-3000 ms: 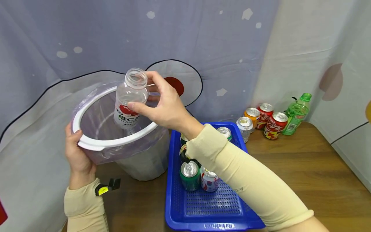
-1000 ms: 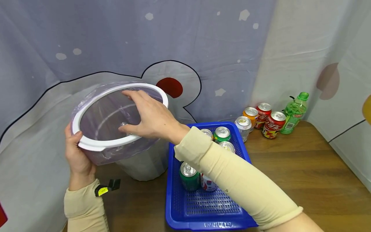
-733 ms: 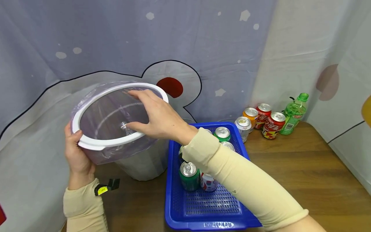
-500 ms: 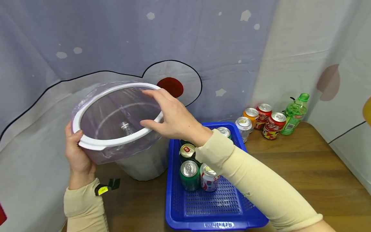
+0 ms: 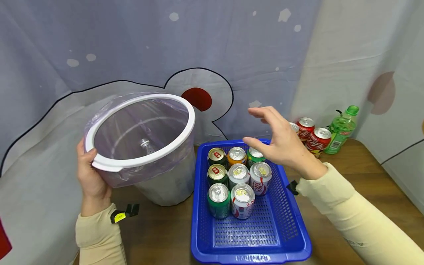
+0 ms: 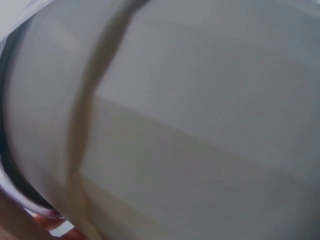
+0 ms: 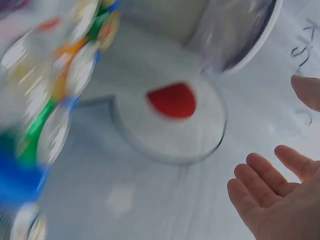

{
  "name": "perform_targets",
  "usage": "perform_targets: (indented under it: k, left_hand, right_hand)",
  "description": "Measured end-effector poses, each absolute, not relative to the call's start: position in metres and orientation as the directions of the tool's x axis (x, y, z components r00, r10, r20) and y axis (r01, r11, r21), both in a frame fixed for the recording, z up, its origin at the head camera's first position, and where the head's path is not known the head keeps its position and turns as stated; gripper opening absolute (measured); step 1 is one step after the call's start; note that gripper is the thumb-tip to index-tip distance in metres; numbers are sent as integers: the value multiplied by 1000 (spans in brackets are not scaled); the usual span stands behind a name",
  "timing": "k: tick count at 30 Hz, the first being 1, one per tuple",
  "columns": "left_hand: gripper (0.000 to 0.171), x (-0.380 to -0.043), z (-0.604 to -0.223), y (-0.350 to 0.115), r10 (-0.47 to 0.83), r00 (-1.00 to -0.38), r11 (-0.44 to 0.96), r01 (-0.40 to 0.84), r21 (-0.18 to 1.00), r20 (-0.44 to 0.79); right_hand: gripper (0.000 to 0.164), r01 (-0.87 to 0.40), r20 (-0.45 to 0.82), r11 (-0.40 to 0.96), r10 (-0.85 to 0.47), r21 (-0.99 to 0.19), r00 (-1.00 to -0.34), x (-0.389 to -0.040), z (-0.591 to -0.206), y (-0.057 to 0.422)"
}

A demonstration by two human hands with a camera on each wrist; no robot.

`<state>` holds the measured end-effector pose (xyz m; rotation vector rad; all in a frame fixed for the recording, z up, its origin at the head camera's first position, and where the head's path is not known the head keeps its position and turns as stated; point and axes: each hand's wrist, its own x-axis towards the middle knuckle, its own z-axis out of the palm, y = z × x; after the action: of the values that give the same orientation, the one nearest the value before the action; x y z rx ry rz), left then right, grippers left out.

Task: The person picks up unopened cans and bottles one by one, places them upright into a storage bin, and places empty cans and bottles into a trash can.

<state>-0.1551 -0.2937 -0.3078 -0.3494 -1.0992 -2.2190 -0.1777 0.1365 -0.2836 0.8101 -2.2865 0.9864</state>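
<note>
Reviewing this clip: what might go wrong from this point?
The bin appears tilted, with the left hand gripping its rim; it might tip or shift if that grip slips.

The right hand is near closely packed cans in the blue basket; a low sweep could knock one over.

The red cans and green bottle stand close together, so a bump might topple neighbours.

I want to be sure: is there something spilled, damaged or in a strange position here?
Nothing stands out. The cans in the blue basket stand upright, and no spill or damage shows. The bin, held by the left hand, may lean, but this angle leaves that uncertain.
</note>
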Motion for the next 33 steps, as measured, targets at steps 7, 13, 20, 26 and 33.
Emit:
perform_targets:
  k: [7,13,20,26,33]
  left_hand:
    - [56,-156,-309,-295,-406,-761,-445,648,618,505]
    - [56,-156,-309,-293,-405,-771,-463,636,618,490]
    - [52,-155,-308,-293,-430,-775,-473,630,616,462]
    - [53,-155,-309,-294,-429,-769,-464,637,615,473]
    - [56,-156,-311,-295,-418,-766,-483,643,594,488]
  right_hand:
    - [69,-551,650,683,-145,-480,-746,-166,-310,215]
    - [68,-430,654,695,76,-576,-753,-158,-335,280]
    - [67,-195,544,693,327,-694,-773,-164,-367,341]
    - [78,-9,407,688,419,-726,-811,-178,-393,374]
    - [92,102,283,679,432,-727,-856,-205,-414,392]
